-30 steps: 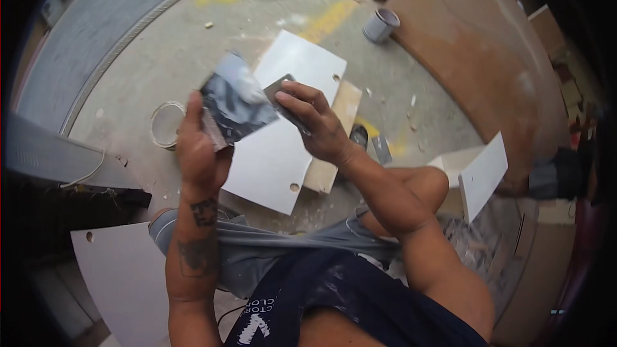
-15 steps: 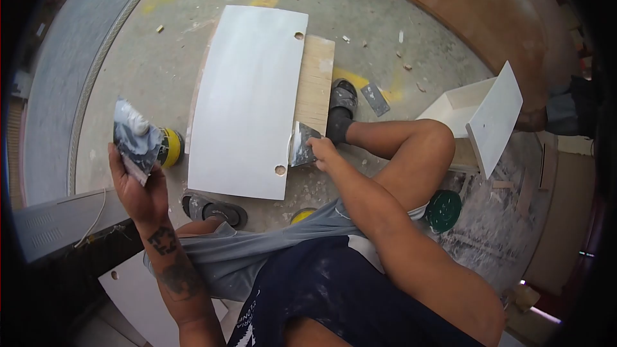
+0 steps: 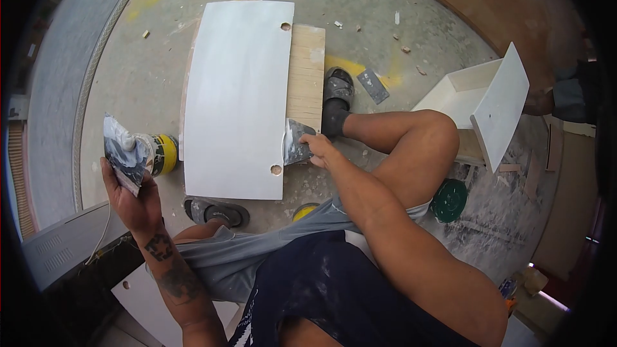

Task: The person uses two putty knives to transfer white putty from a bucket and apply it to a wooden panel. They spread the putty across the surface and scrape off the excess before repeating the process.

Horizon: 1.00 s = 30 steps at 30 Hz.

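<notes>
In my right hand [image 3: 316, 148] is a putty knife [image 3: 296, 144], its wide blade against the right edge of a white panel [image 3: 239, 99]. White filler shows along the blade's left side. The panel has two round holes near that edge and rests on a plywood board [image 3: 306, 77]. My left hand [image 3: 136, 200] holds up a flat metal scraper [image 3: 125, 162] with a mound of white filler on it. Just behind that scraper stands a yellow-banded can [image 3: 163, 153], partly hidden.
A white drawer box [image 3: 472, 99] stands on the floor at the right. Nearby are a green lid [image 3: 448, 200] and a loose grey scraper plate [image 3: 373, 86]. Another white panel [image 3: 168, 302] lies at lower left. Someone's leg [image 3: 569, 99] shows at the far right.
The view has shifted slightly. My left hand, with its scraper, sits lower and further left in view. The putty knife remains at the panel's right edge.
</notes>
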Each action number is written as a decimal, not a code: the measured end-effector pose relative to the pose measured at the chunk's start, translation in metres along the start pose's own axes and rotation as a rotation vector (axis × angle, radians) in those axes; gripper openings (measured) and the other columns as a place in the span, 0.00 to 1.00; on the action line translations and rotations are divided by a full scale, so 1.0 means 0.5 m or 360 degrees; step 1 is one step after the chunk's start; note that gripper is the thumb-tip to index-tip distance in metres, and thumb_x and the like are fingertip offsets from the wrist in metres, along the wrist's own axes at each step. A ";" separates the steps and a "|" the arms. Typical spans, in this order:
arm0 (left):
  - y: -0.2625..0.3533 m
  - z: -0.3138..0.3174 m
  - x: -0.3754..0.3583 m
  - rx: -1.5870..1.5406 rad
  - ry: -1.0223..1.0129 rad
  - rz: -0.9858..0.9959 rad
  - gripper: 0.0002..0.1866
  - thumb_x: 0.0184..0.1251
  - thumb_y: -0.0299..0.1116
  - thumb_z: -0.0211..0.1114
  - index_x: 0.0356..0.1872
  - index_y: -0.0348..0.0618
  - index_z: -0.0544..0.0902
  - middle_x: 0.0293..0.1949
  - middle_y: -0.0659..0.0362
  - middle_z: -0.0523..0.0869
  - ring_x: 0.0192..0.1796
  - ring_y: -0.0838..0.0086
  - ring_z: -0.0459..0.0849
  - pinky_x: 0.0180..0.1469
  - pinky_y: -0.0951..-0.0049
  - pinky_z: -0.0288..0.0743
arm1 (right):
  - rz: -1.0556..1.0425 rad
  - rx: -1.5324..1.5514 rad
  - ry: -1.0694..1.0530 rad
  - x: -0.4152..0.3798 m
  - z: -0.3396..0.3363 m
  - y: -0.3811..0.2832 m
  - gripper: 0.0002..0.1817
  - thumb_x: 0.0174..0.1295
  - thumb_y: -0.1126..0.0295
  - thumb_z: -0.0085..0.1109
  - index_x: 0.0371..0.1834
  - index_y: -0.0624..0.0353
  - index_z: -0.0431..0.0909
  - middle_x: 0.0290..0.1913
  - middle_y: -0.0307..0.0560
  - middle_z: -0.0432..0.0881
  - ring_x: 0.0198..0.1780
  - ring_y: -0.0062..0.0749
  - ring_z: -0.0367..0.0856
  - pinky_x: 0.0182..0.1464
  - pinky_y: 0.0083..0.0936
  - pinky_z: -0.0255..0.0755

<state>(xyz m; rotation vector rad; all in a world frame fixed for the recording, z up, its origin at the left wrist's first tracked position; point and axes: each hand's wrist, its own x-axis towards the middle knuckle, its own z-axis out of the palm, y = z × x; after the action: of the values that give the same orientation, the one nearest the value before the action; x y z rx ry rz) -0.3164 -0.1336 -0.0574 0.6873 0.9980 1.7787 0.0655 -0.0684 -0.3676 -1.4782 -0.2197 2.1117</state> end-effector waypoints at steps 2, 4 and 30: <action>-0.004 0.015 -0.008 0.0058 0.0111 0.0052 0.18 0.87 0.35 0.50 0.70 0.44 0.72 0.60 0.57 0.83 0.54 0.74 0.85 0.47 0.78 0.83 | -0.0088 0.0029 0.0023 -0.003 0.004 0.005 0.14 0.62 0.76 0.62 0.51 0.64 0.79 0.41 0.51 0.86 0.40 0.40 0.88 0.46 0.43 0.83; 0.000 0.050 -0.014 0.0117 0.0239 0.0128 0.18 0.86 0.30 0.50 0.70 0.40 0.71 0.57 0.56 0.83 0.49 0.77 0.85 0.45 0.81 0.81 | -0.0146 0.0059 0.0007 -0.014 0.015 0.000 0.12 0.63 0.78 0.60 0.50 0.66 0.79 0.40 0.52 0.86 0.38 0.42 0.89 0.45 0.46 0.86; 0.028 0.121 -0.042 -0.0602 0.0082 -0.0348 0.26 0.87 0.54 0.40 0.65 0.48 0.77 0.55 0.59 0.88 0.53 0.70 0.88 0.53 0.63 0.81 | -0.2801 -0.1264 -0.1135 -0.528 0.568 -0.210 0.23 0.65 0.89 0.52 0.63 0.60 0.76 0.63 0.60 0.79 0.65 0.50 0.80 0.65 0.38 0.75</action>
<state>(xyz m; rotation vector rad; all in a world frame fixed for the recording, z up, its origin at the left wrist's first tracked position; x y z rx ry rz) -0.2664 -0.1364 -0.0151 0.2857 0.7099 1.7315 -0.0918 -0.0686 0.0021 -0.1950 -1.8911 0.8193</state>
